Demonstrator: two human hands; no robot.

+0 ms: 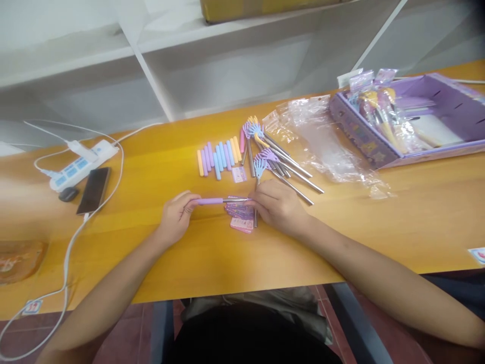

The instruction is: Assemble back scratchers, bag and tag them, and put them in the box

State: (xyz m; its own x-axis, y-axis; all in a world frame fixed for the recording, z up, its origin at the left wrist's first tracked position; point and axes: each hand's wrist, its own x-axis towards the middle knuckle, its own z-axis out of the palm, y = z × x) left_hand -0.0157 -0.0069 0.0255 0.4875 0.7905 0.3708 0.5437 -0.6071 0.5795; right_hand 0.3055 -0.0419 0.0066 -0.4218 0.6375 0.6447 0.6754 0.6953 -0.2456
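Between my two hands a back scratcher lies level, a purple grip sleeve [210, 201] on its thin metal rod. My left hand [175, 218] is closed round the sleeve's outer end. My right hand [278, 206] pinches the other end, and its fingers hide most of the head there. Just below the rod is a fanned stack of purple and pink cards [241, 218]. Past my right hand lie several metal-rod back scratchers [288, 164] with purple, blue and yellow hand-shaped heads. One with a blue head [260, 166] runs partly beneath my right hand.
Loose coloured grip sleeves [219, 157] lie in a row, a small card [239, 174] beside them. Clear plastic bags [322, 136] spread toward a purple box [382, 156] holding bagged items. On the left are a power strip [83, 164], a phone [94, 191] and a white cable [70, 253].
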